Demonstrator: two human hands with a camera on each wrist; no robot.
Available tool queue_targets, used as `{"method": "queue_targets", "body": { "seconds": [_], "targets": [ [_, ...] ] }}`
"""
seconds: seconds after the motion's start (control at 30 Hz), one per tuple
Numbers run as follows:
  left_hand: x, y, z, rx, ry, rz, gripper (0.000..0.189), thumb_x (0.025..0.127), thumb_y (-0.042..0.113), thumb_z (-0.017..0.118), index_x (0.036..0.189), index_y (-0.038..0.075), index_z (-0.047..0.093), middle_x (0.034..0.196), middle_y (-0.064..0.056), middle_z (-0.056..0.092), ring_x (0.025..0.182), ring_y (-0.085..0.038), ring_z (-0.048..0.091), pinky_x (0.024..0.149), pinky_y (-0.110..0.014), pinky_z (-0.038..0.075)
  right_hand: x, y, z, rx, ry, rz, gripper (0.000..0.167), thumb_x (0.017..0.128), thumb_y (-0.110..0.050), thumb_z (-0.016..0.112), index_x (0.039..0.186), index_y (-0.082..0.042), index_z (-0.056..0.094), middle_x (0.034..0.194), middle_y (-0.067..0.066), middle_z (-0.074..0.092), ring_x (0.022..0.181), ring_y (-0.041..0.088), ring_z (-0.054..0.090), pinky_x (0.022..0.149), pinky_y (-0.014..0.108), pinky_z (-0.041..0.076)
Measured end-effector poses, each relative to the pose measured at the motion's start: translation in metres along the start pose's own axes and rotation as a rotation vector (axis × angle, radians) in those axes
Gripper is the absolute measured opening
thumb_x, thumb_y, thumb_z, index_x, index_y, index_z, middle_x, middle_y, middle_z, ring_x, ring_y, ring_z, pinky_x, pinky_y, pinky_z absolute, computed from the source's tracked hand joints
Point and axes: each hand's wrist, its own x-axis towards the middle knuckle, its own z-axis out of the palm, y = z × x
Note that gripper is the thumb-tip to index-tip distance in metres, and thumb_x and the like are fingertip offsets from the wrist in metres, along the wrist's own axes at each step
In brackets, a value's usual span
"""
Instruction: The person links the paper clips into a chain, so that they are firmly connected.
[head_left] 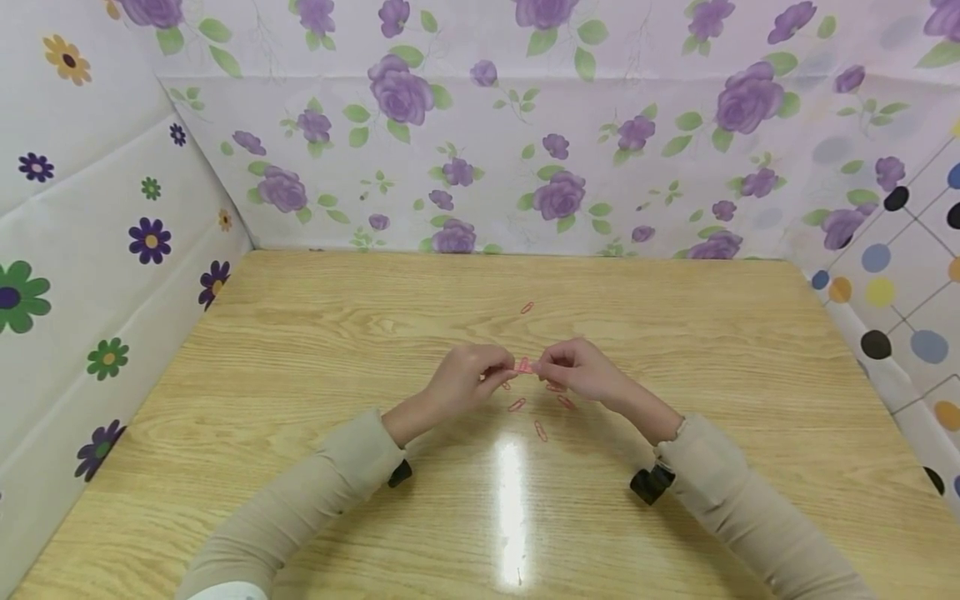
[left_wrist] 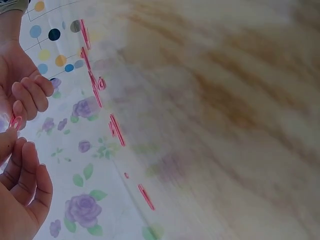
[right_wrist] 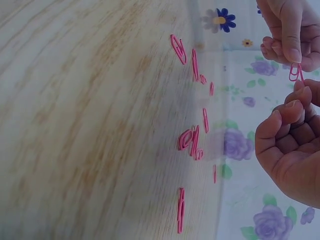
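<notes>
Nearest the person, short of the held paper clip [head_left: 524, 367], come the beige sleeves and the black wrist cameras [head_left: 652, 483]. One loose clip [head_left: 541, 431] lies on the worktop [head_left: 300, 333] on the person's side of the held clip; a little closer to it sit another clip [head_left: 517, 405] to its near left and one [head_left: 566, 402] to its near right, with more just beneath the hands.

At the held clip, the left hand [head_left: 468, 379] and right hand [head_left: 581, 371] meet from either side. Each grip is closed to a narrow thumb-and-finger pinch on the pink wire, above the worktop. Whether one clip or two joined ones are held is too small to tell.

To handle wire this thin well, I would keep the left pinch steady, let the right make small turns, and pinch near the ends so the loops stay in sight; squeezing hard could bend the wire or flick it away. Working low over the worktop would make a drop easy to recover.

No container shows in any view; the other clips lie loose. Beyond the held clip rests one more clip [head_left: 527, 307], then the flowered cloth [head_left: 525, 125] behind
</notes>
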Motion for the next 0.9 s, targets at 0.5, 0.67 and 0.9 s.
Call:
{"method": "queue_targets", "body": {
  "seconds": [0.5, 0.67, 0.9],
  "targets": [
    [-0.002, -0.001, -0.002, -0.397, -0.072, -0.322, 0.007, 0.087, 0.003, 0.059, 0.080, 0.002, 0.060, 0.077, -0.010, 0.063, 0.070, -0.023, 0.061, 0.067, -0.028, 0.051, -0.004, 0.014, -0.005, 0.012, 0.005, -0.034, 0.027, 0.093, -0.012, 0.052, 0.077, 0.009, 0.056, 0.068, 0.018, 0.054, 0.060, 0.029, 0.048, 0.063, 0.040, 0.045],
    [-0.001, 0.001, -0.001, -0.816, -0.067, -0.550, 0.003, 0.087, -0.007, 0.053, 0.084, -0.007, 0.053, 0.087, -0.022, 0.063, 0.079, -0.034, 0.063, 0.074, -0.044, 0.051, -0.004, 0.011, -0.002, 0.032, -0.012, -0.055, 0.025, 0.093, -0.010, 0.051, 0.076, 0.009, 0.056, 0.058, 0.011, 0.045, 0.052, 0.030, 0.038, 0.056, 0.037, 0.040],
    [0.002, 0.004, 0.002, -1.067, -0.112, -0.792, 0.032, 0.087, -0.004, 0.052, 0.115, -0.020, 0.045, 0.080, -0.012, 0.064, 0.070, -0.018, 0.063, 0.072, -0.039, 0.052, -0.002, 0.010, 0.001, 0.015, -0.005, -0.052, 0.025, 0.093, -0.011, 0.053, 0.074, 0.005, 0.057, 0.057, 0.006, 0.045, 0.049, 0.022, 0.038, 0.052, 0.034, 0.038]
  ]
}}
